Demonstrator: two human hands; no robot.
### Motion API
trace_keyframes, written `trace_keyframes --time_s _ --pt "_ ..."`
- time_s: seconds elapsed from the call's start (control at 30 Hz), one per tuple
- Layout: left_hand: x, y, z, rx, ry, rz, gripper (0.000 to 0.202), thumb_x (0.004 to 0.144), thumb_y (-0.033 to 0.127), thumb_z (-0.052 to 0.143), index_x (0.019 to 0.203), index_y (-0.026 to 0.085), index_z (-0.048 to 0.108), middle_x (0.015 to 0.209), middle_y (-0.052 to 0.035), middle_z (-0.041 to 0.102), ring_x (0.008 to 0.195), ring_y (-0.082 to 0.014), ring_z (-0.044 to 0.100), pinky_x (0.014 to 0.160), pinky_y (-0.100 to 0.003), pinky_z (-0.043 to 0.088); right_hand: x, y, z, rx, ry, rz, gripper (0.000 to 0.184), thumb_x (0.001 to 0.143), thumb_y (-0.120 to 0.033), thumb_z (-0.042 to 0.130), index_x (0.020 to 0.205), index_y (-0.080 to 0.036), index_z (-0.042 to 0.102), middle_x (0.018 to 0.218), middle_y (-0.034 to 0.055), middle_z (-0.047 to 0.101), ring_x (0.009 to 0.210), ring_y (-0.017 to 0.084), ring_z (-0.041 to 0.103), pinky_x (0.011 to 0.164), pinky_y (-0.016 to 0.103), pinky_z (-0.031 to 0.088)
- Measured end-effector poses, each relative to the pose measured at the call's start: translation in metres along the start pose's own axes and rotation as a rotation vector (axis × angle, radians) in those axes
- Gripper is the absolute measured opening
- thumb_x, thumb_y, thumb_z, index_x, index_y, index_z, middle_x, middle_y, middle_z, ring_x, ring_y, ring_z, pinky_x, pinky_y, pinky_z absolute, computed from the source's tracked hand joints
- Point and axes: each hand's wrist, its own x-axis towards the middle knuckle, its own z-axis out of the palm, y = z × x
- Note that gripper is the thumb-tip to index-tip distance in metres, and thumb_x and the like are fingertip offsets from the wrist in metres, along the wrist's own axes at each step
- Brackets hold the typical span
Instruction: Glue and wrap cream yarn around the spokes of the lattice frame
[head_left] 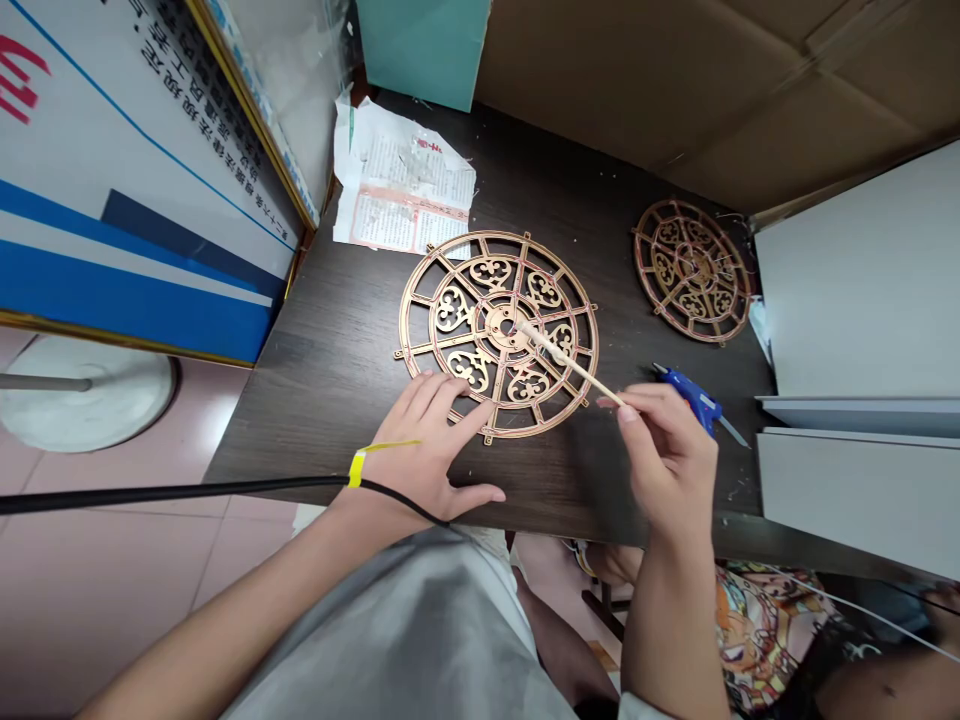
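Stick (576, 367) pinched in right hand (671, 455), tip (523, 327) over hub (495, 322) of openwork disc (501, 343) flat on counter (322, 365), left hand (424, 450) spread at near rim (521, 431), with possible snapping of thin scrollwork (469, 368) from overly hard pressing

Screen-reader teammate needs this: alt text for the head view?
A person's right hand holds a thin pale stick with its tip at the hub of a round, gold-coloured openwork disc, the left hand on its near rim. A second openwork disc and a blue glue gun are farther right on the dark tabletop.
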Motion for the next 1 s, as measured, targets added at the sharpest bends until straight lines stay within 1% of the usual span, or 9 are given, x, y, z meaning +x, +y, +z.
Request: trace_keyframes --time_s 0.07,0.13,0.23,0.3,0.4,0.53,0.63,0.87,1.0 --pt "0.0 0.0 0.0 0.003 0.0 0.002 0.084 0.076 0.072 0.072 0.136 0.015 0.063 0.132 -0.0194 0.053 0.128 -0.0385 0.049 0.118 -0.06 0.037 0.004 -0.003 0.006 0.092 0.037 0.029 0.014 0.098 -0.027 0.066 0.103 -0.023 0.078 0.094 0.0048 0.066 0.085 0.017 0.062 0.072 0.029 0.049" --pt "0.0 0.001 0.0 0.007 0.002 0.002 0.084 0.076 0.072 0.073 0.136 0.014 0.063 0.132 -0.0197 0.054 0.128 -0.039 0.049 0.118 -0.06 0.037 0.009 -0.009 0.015 0.213 0.038 0.091 0.011 0.096 -0.027 0.069 0.102 -0.023 0.077 0.089 0.0035 0.068 0.076 0.014 0.062 0.066 0.027 0.049" --pt "-0.001 0.001 0.0 0.014 0.009 0.006 0.085 0.076 0.071 0.074 0.138 0.014 0.062 0.133 -0.0204 0.053 0.13 -0.0398 0.048 0.118 -0.061 0.037 0.017 -0.02 0.03 0.388 -0.033 0.127 0.005 0.094 -0.024 0.071 0.094 -0.021 0.075 0.083 0.0017 0.071 0.068 0.013 0.066 0.063 0.025 0.054" --pt "-0.001 0.001 0.0 0.021 0.011 0.007 0.086 0.075 0.071 0.074 0.138 0.013 0.062 0.134 -0.0208 0.053 0.13 -0.0401 0.048 0.118 -0.061 0.037 0.022 -0.027 0.042 0.429 -0.132 0.11 0.005 0.094 -0.023 0.07 0.092 -0.021 0.074 0.081 0.0016 0.072 0.068 0.014 0.068 0.061 0.024 0.055" --pt "-0.001 0.001 0.001 0.032 0.014 0.013 0.088 0.075 0.073 0.073 0.139 0.013 0.062 0.133 -0.0214 0.053 0.129 -0.0405 0.048 0.117 -0.061 0.038 0.027 -0.032 0.058 0.399 -0.231 0.066 0.006 0.093 -0.021 0.069 0.093 -0.02 0.075 0.086 0.0025 0.074 0.071 0.014 0.07 0.061 0.024 0.056" --pt "-0.002 0.0 0.001 0.036 0.016 0.013 0.088 0.076 0.074 0.071 0.138 0.013 0.062 0.134 -0.0216 0.053 0.129 -0.0406 0.048 0.117 -0.062 0.038 0.03 -0.031 0.069 0.335 -0.252 0.005 0.009 0.093 -0.018 0.067 0.093 -0.019 0.075 0.091 0.0027 0.075 0.075 0.014 0.07 0.063 0.023 0.055" --pt "-0.002 0.0 0.001 0.033 0.011 0.011 0.087 0.076 0.073 0.072 0.137 0.012 0.063 0.134 -0.0219 0.053 0.13 -0.0408 0.048 0.118 -0.061 0.037 0.03 -0.03 0.07 0.292 -0.262 -0.033 0.01 0.094 -0.017 0.065 0.093 -0.019 0.075 0.092 0.0023 0.076 0.074 0.014 0.07 0.061 0.023 0.054" --pt "-0.002 0.0 0.002 0.033 0.007 0.003 0.087 0.077 0.073 0.07 0.14 0.013 0.062 0.135 -0.0215 0.053 0.131 -0.0402 0.048 0.119 -0.061 0.036 0.028 -0.029 0.071 0.192 -0.225 -0.169 0.01 0.095 -0.016 0.064 0.096 -0.02 0.073 0.092 0.001 0.075 0.072 0.013 0.068 0.067 0.027 0.054" --pt "-0.001 0.0 0.002 0.035 -0.004 0.001 0.088 0.077 0.074 0.069 0.14 0.013 0.061 0.135 -0.0216 0.052 0.131 -0.0401 0.047 0.12 -0.061 0.035 0.028 -0.029 0.072 0.161 -0.218 -0.228 0.01 0.096 -0.015 0.063 0.098 -0.02 0.071 0.093 0.0009 0.075 0.083 0.015 0.07 0.08 0.029 0.055"
